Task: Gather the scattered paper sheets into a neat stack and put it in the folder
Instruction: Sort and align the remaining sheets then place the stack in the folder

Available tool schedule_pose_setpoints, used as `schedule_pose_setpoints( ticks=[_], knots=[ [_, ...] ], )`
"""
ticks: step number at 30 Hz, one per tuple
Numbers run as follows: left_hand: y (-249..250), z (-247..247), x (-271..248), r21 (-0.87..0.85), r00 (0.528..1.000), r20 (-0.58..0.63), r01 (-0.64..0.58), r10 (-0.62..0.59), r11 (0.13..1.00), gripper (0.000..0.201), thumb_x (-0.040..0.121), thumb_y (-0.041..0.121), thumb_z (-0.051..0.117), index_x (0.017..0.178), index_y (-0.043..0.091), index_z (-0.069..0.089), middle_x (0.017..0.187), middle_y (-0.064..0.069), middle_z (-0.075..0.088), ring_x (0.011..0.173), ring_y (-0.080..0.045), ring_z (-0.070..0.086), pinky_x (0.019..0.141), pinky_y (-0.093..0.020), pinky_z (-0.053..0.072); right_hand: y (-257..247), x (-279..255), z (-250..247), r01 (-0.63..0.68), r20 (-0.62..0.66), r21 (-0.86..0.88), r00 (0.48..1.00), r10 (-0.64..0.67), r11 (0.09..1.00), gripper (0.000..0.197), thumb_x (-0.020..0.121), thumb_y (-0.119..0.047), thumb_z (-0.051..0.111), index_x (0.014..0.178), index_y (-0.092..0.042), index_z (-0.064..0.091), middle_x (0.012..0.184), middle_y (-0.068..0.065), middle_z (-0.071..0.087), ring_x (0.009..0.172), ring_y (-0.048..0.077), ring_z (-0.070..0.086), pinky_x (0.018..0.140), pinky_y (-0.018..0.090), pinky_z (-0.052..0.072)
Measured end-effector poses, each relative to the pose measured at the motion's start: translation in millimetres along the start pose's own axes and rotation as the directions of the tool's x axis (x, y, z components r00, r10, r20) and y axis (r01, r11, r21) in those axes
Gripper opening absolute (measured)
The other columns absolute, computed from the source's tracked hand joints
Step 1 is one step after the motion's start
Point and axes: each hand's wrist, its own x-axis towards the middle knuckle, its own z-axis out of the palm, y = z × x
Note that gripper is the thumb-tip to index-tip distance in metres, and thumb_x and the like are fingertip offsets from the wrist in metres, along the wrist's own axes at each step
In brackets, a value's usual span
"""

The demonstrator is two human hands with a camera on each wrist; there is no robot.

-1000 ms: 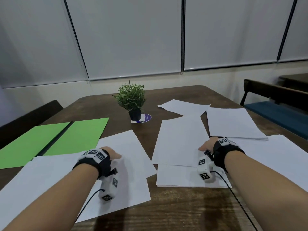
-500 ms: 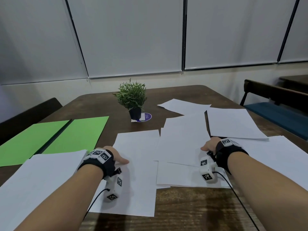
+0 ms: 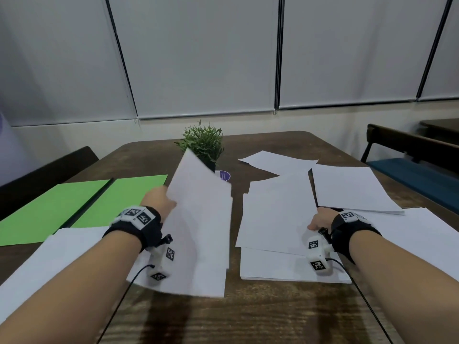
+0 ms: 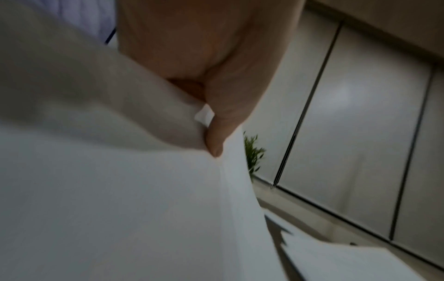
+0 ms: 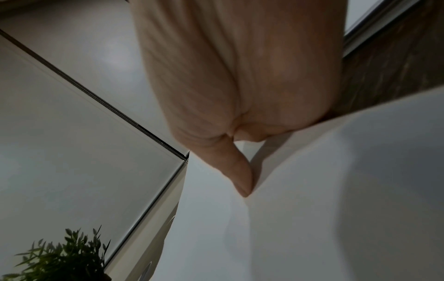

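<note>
Several white paper sheets lie scattered over a brown table. My left hand pinches the left edge of one sheet and holds it tilted up off the table; the thumb lies on its upper face. Another sheet tops a small pile right of centre. At its right edge my right hand holds it, thumb on top, fingers hidden beneath. An open green folder lies flat at the left.
A small potted plant on a purple coaster stands mid-table, partly behind the raised sheet. More sheets lie far centre, right, far right and near left. A dark chair stands left, a blue bench right.
My left hand slid its sheet rightward next to the middle pile, then lifted its left edge so it tilts up. The right hand stayed at the pile's edge.
</note>
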Motion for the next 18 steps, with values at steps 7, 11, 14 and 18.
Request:
schedule_pose_setpoints(
  ticks=[7,11,14,18],
  knots=[
    [37,-59,9,-0.449,0.965,-0.243,-0.2,0.097,0.871,0.021,0.086,0.014,0.06,0.105,0.006,0.062,0.1,-0.008,0.067,0.091,-0.027,0.062,0.08,-0.035,0.051,-6,-1,8,0.055,0.015,0.315,0.998,-0.063,0.947,0.038,0.086,0.002,0.057,0.073,-0.027,0.037,0.08,-0.003,0.045,0.068,0.011,0.048,0.057,0.022,0.045],
    [49,-18,13,-0.622,0.999,-0.03,-0.031,0.016,0.782,0.029,0.081,0.013,0.067,0.107,0.001,0.065,0.103,-0.014,0.07,0.091,-0.029,0.067,0.084,-0.046,0.055,-27,-3,14,-0.008,0.053,0.468,0.998,-0.019,0.884,0.027,0.095,-0.014,0.047,0.069,-0.007,0.049,0.07,0.007,0.049,0.064,0.022,0.049,0.063,0.023,0.039],
    [51,31,8,-0.575,0.982,0.186,0.126,-0.021,0.808,0.034,0.081,0.013,0.071,0.111,-0.003,0.065,0.109,-0.016,0.069,0.098,-0.03,0.067,0.089,-0.045,0.053,-33,0,21,0.008,0.057,0.843,0.993,-0.104,0.537,0.053,0.097,-0.044,0.047,0.115,0.005,0.055,0.111,0.019,0.061,0.095,0.031,0.061,0.08,0.034,0.047],
    [50,78,-9,-0.185,0.939,0.329,0.165,-0.098,0.969,0.037,0.092,0.023,0.057,0.118,-0.004,0.06,0.121,-0.013,0.063,0.115,-0.03,0.058,0.095,-0.032,0.045,-43,4,23,-0.076,0.131,0.931,0.982,-0.134,0.357,0.091,0.089,-0.07,0.038,0.141,0.005,0.034,0.142,0.021,0.045,0.121,0.034,0.052,0.085,0.04,0.051]
  ],
)
